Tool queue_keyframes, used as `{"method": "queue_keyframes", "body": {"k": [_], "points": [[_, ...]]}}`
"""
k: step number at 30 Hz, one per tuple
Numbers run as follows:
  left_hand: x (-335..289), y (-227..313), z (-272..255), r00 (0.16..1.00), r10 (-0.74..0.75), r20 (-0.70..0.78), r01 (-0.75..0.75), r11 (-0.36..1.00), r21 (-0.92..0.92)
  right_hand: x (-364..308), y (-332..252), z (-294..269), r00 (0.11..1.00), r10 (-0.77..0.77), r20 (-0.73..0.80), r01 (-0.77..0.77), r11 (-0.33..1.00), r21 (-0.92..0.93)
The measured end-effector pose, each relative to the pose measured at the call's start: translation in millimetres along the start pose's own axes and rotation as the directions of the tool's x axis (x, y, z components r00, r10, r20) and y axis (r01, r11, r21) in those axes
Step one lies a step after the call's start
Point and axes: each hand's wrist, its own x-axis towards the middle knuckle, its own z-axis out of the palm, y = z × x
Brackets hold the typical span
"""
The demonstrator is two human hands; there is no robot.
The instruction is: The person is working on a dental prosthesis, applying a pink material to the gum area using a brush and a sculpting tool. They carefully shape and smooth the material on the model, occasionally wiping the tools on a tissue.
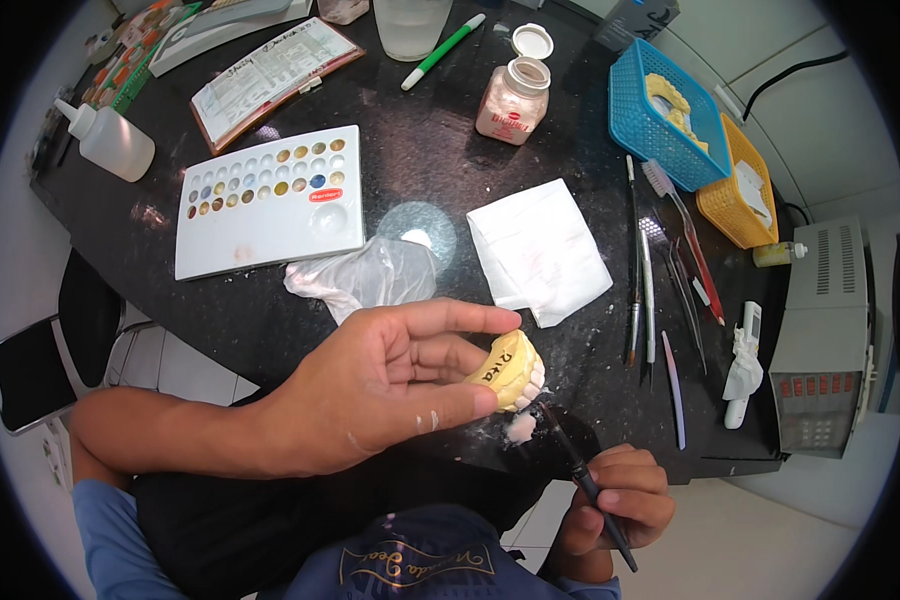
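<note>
My left hand [395, 385] is closed around a yellow plaster dental cast [503, 376], thumb in front and fingers behind. Handwriting marks the cast's side, and white teeth [532, 388] line its right edge. Between the fingers of my right hand [625, 498] is a thin black-handled brush [582, 472]. Its tip points up and left, close to the teeth; I cannot tell whether it touches them. Just below the cast, a small heap of pale pink material [521, 428] lies on the black table. A folded white tissue [540, 248] rests beyond the cast.
A white paint palette [270, 235] and a crumpled plastic bag [370, 280] lie left. An uncapped powder jar [513, 103] stands at the back. Brushes, tweezers [685, 290] and a lilac stick [674, 390] lie right, near blue [705, 165] and yellow baskets [727, 205].
</note>
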Motion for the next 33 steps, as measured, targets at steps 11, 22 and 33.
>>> {"method": "queue_keyframes", "body": {"k": [11, 22, 33], "points": [[-1.5, 2.0, 0.3, 0.998, -0.046, -0.035, 0.045, 0.999, -0.026, 2.7, -1.1, 2.8, 0.999, -0.015, 0.039, 0.017, 0.998, -0.053], [-0.8, 0.0, 1.0, 0.999, -0.009, -0.035, 0.008, 1.0, -0.018, 4.2, -2.7, 4.1, 0.999, 0.002, 0.048, 0.001, 0.997, -0.074], [-0.8, 1.7, 0.5, 0.999, -0.028, -0.031, 0.027, 0.999, -0.04, 2.7, -2.3, 4.0, 0.999, -0.001, 0.034, 0.004, 0.998, -0.06]]}}
